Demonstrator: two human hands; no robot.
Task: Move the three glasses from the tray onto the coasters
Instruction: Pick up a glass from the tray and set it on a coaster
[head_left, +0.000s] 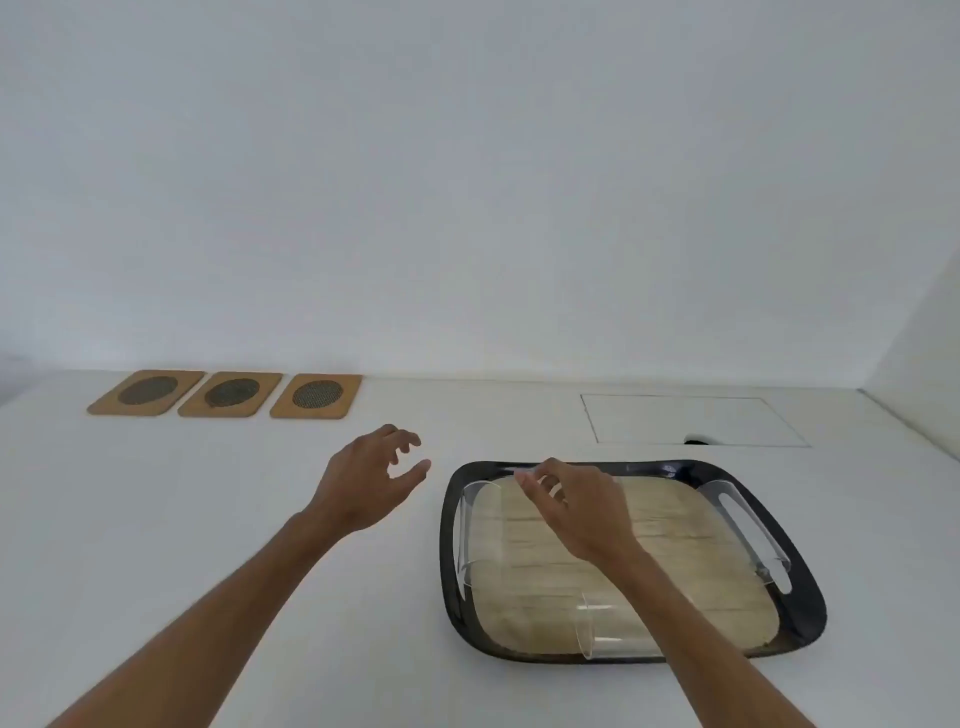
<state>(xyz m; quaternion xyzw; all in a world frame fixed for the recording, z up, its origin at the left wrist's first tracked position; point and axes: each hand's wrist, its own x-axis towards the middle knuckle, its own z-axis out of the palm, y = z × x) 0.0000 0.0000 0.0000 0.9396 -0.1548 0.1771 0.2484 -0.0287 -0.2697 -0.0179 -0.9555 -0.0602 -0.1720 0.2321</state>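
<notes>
A black tray (810, 613) lined with a woven mat sits right of centre. Three clear glasses lie on their sides in it: one along the left edge (480, 530), one along the right edge (743, 530), and one at the front (608, 626), partly behind my right forearm. My right hand (576, 512) hovers over the tray's back left, fingers curled close to the left glass's far end; I cannot tell if they touch it. My left hand (369, 478) is open above the table, left of the tray. Three wooden coasters (148, 392) (231, 393) (317, 396) with dark mesh centres line the back left.
A rectangular flush panel (691, 418) with a small dark notch is set into the white table behind the tray. A white wall runs along the back, and another wall closes the right side.
</notes>
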